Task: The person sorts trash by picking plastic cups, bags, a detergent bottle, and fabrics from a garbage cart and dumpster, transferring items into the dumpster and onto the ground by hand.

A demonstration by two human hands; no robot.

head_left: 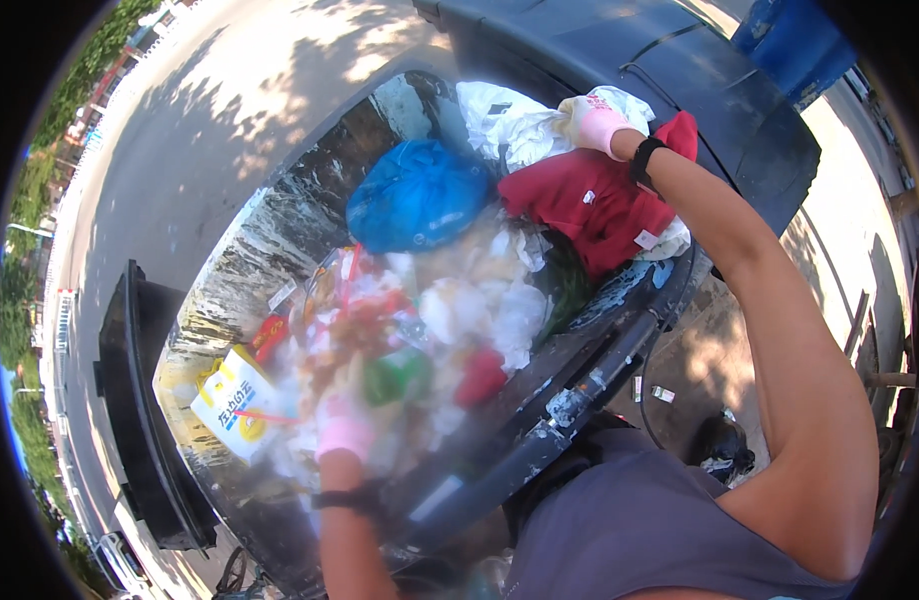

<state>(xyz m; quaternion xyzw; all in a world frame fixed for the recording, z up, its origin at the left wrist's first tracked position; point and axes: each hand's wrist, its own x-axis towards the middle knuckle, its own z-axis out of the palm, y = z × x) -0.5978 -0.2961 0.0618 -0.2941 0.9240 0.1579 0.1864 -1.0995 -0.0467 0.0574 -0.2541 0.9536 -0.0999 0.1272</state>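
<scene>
A large dark waste bin point(310, 160) is filled with mixed rubbish. At its far right my right hand point(588, 122), in a pale glove with a pink cuff, closes on a crumpled white plastic bag point(520, 125). Below that wrist a red cloth point(585, 200) with small white tags lies over the bin's right side. My left hand point(345, 405), gloved the same way, is down in the rubbish at the near left. Motion smears its fingers, and beside them is a blurred green item point(398, 376). A full blue bag point(418, 195) sits toward the back.
A yellow-and-white printed carton or bag point(238, 405) rests against the bin's left wall. Outside stands an open black lid point(145, 410) on the left. Another dark bin point(580, 50) adjoins at the back, with a blue container point(795, 50) beyond. A black bag point(722, 448) lies on the ground at right.
</scene>
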